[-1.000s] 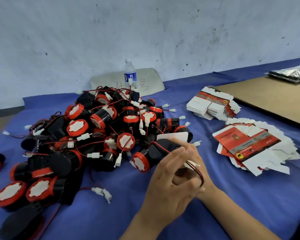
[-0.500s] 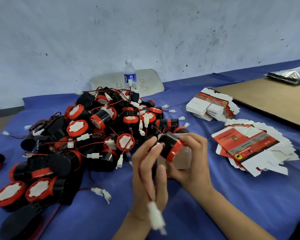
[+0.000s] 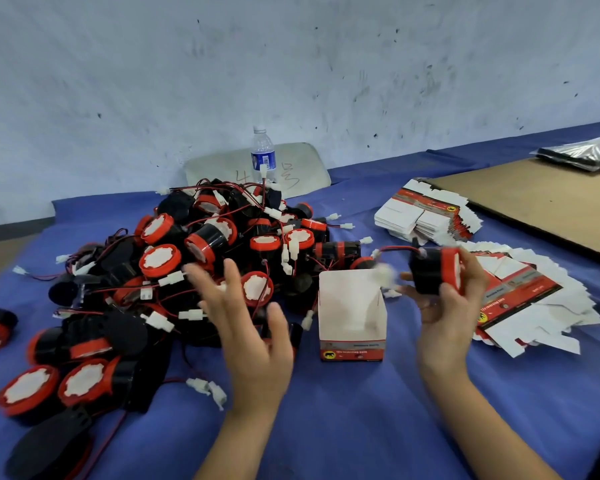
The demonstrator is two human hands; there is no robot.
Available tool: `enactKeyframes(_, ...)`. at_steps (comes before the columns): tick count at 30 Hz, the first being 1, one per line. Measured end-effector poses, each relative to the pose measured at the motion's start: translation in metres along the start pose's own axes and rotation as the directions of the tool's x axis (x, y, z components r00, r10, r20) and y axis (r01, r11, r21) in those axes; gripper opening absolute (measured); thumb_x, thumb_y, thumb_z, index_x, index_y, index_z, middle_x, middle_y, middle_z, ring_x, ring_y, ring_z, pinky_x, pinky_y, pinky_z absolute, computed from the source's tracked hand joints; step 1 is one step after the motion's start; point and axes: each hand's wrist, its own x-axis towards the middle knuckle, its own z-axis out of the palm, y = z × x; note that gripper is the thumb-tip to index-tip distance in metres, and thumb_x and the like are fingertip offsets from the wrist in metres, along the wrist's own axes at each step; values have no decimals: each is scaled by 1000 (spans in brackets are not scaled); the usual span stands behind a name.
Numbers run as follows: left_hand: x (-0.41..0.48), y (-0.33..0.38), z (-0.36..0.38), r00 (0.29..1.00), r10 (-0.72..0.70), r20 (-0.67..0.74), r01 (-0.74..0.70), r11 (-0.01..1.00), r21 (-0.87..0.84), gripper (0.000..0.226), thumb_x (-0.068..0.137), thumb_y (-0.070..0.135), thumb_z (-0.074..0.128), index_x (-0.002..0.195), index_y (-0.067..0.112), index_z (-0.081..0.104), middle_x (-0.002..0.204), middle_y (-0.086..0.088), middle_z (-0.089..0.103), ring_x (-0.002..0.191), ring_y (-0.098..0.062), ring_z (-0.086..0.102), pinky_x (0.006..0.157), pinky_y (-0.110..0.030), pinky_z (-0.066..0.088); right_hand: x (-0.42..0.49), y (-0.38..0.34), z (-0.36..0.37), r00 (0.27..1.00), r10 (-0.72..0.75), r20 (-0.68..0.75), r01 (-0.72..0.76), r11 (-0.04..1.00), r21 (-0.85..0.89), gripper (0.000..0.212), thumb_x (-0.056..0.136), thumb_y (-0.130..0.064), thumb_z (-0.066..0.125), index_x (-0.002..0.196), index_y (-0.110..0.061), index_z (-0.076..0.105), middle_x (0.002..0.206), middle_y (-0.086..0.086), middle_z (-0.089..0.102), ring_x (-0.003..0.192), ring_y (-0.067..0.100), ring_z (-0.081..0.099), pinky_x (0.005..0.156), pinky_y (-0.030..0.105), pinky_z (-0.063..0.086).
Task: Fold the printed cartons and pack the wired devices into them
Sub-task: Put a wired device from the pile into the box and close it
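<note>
The right hand (image 3: 447,308) curls round a black-and-red wired device (image 3: 433,273), held just right of the open carton (image 3: 351,318), which stands upright on the blue cloth (image 3: 361,417). The left hand (image 3: 246,317) hovers spread, holding nothing. The loose wire (image 3: 395,249) (its white plug is blurred) could catch the carton's rim and tip it.

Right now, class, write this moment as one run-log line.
left hand: open, near device pile | right hand: grips wired device, not yet in carton | carton: upright, top open
</note>
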Motion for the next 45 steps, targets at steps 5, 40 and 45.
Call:
enactKeyframes(5,-20,28,8,934,213,287,-197,977,-84,67,95,36,45,151,12,18,159,-1,25,149,-23,13,117,-57,4,-3,-7,2,985,0,172,-22,992,126,31,86,-13,32,110,-19,50,88,2,63,66,37,66,61,36,57)
enactKeyframes(40,-23,33,9,924,278,262,-202,937,-285,68,90,12,51,151,14,21,154,-21,26,145,-29,25,114,-27,28,-36,-12,9,833,-108,543,261,942,-212,66,68,-2,73,111,-47,51,109,-15,69,101,7,68,82,18,52)
enactKeyframes(45,-21,30,7,958,167,233,-88,945,-316,67,95,25,52,152,30,18,156,-13,28,144,-26,30,112,-25,32,-32,-9,11,784,36,620,26,996,-91,26,84,-7,62,106,-19,56,113,1,69,105,17,66,83,21,52)
